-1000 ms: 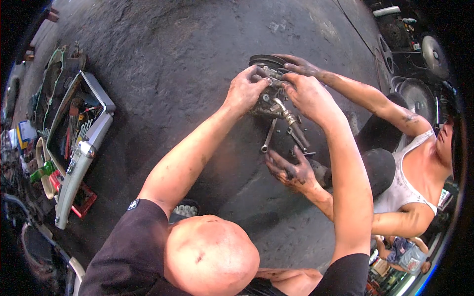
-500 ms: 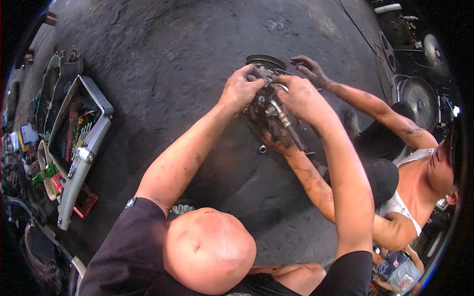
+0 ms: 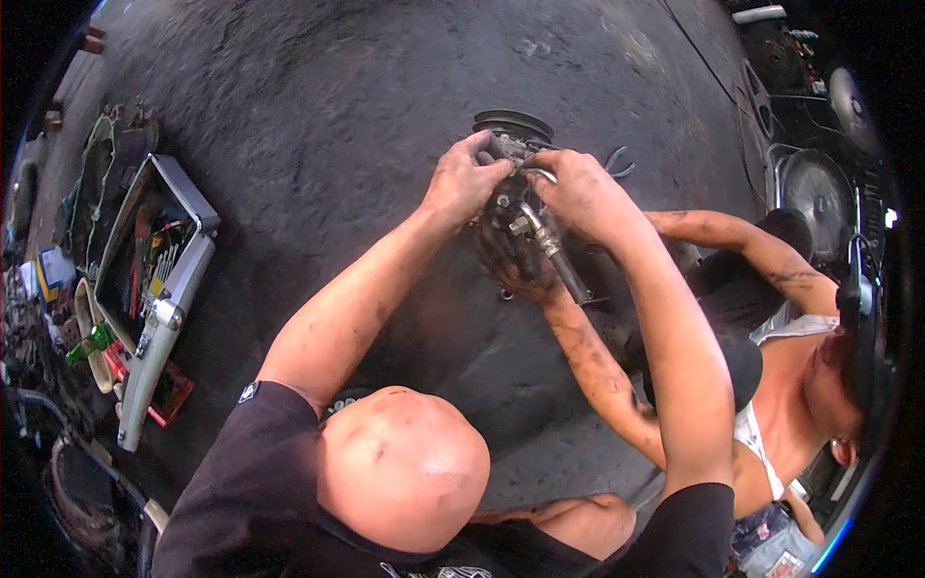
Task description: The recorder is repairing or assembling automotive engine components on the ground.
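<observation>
A greasy pump-like machine part with a grooved black pulley (image 3: 514, 122) is held low over the floor in front of me. My left hand (image 3: 467, 181) pinches at its upper left side, the fingertips pressed against the metal; whatever lies between them is hidden. From the other side, my right hand (image 3: 584, 196) closes its fingers round a thin silvery metal piece (image 3: 540, 175) at the top of the part. A metal fitting with a short black hose (image 3: 568, 273) sticks out below. A co-worker's blackened hand (image 3: 515, 258) supports the part from underneath.
Pliers (image 3: 620, 162) lie on the dark floor (image 3: 318, 116) beyond my right hand. An open silver toolbox (image 3: 191, 197) full of tools stands at the left, near a green bottle (image 3: 92, 342). The co-worker crouches at the right, by a round metal disc (image 3: 817, 197).
The co-worker's other hand has drawn back from beside the pulley to behind my right arm, and pliers now show there. The part has shifted slightly left. Both my hands keep their grip.
</observation>
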